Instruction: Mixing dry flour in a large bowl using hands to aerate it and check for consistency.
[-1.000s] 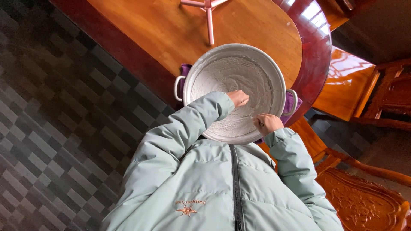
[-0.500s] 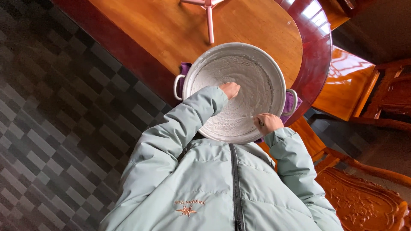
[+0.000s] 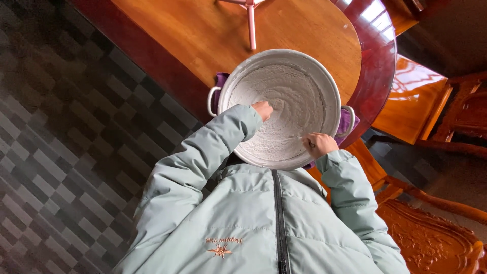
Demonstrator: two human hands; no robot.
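Worked white flour (image 3: 291, 96) inside a wide metal basin (image 3: 284, 52), set on a purple cloth (image 3: 221, 79) at the near edge of the round wooden desk (image 3: 193, 30). Had the left hand (image 3: 263, 110) down in the flour on the left side of the bowl, knuckles up, fingers curled under and bunched together; could not tell whether any flour was pinched between them, since the tips were sunk out of sight. Had the right hand (image 3: 318, 144) closed over the near right rim, fingers pressed together and pinching the metal edge, just inside the right handle (image 3: 350, 117). Showed circular ridges across the flour, swept around the middle.

Judged best done with a firm hold at the rim, so that the basin could not slide on the cloth or creep off the desk edge. Seemed wise to keep the strokes low and inside the wall, away from the lip, as loose powder spills easily over so shallow a side. Looked sensible to keep the pale green sleeve (image 3: 223, 134) clear of the flour, given how near the cuff lay to it.

Left a pink stand (image 3: 251, 25) farther back on the desk, well apart from the bowl, a carved wooden chair (image 3: 431, 238) to the right, and a dark patterned floor (image 3: 66, 127) to the left.
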